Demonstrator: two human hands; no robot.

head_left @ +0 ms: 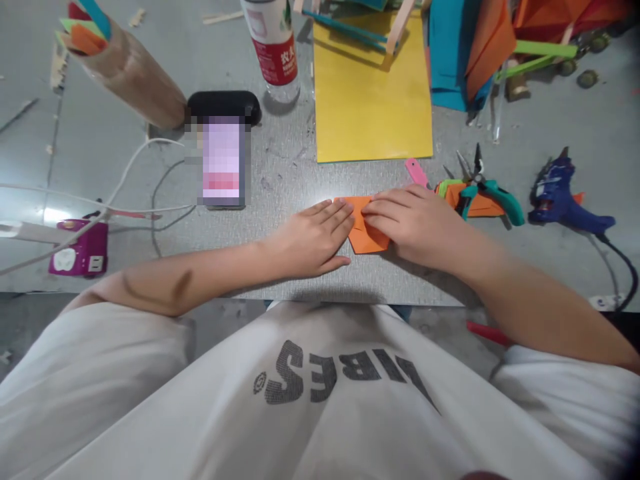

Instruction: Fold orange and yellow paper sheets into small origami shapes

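A small piece of folded orange paper lies on the grey table in front of me, with creases across its face. My left hand rests flat, its fingertips on the paper's left edge and its thumb stretched out along the table. From the other side, my right hand lies over the paper's right part, fingers bent and pressed onto it. The right thumb is hidden. Just beyond the right hand are a pink-handled tool and teal-handled pliers on more orange paper pieces.
A blue glue gun lies at the right with its cable. Yellow sheets and a bottle stand farther back. On the left are a phone, white cables, a purple socket block and a brown paper holder.
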